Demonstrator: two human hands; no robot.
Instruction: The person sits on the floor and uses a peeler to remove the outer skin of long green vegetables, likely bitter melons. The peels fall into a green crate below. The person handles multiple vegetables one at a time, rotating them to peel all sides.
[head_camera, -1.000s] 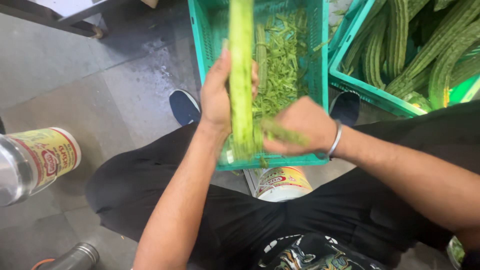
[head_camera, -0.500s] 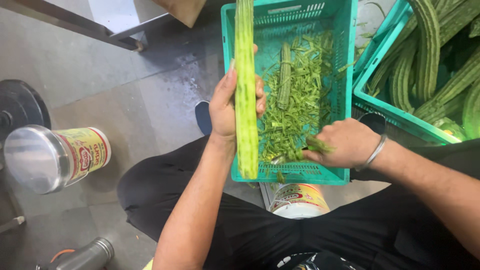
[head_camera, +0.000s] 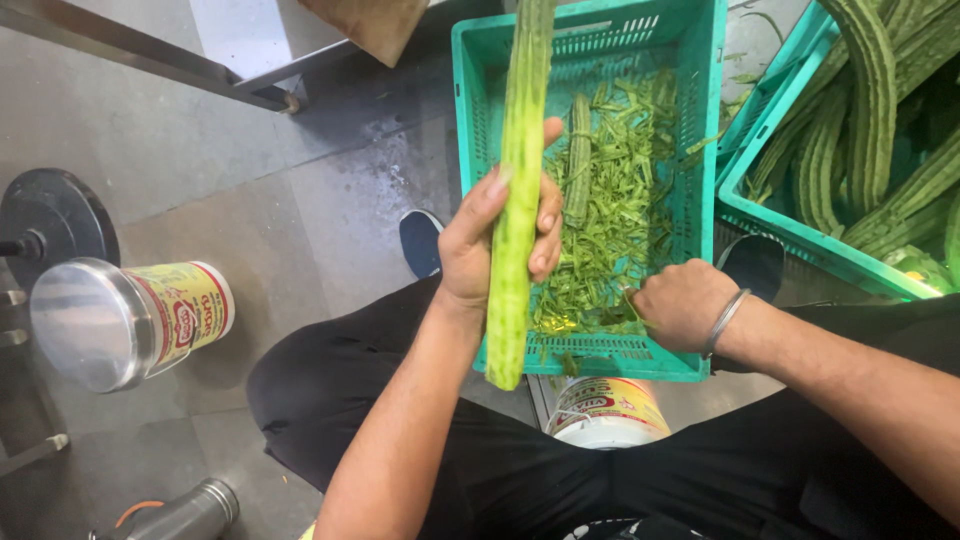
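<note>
A long peeled gourd (head_camera: 515, 200) is gripped upright at frame centre by the left hand (head_camera: 490, 245). The right hand (head_camera: 685, 305) is closed at the teal crate (head_camera: 465, 120); what it holds cannot be told. Peelings (head_camera: 620, 200) are heaped inside, while unpeeled gourds (head_camera: 870, 110) remain in the upper-right crate (head_camera: 790, 225).

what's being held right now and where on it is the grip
The left hand grips a long peeled gourd around its lower middle. The right hand is closed; what it holds cannot be told.

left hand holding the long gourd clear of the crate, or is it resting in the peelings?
Yes, held clear: the left hand grips the long gourd upright above the teal crate of peelings.
</note>
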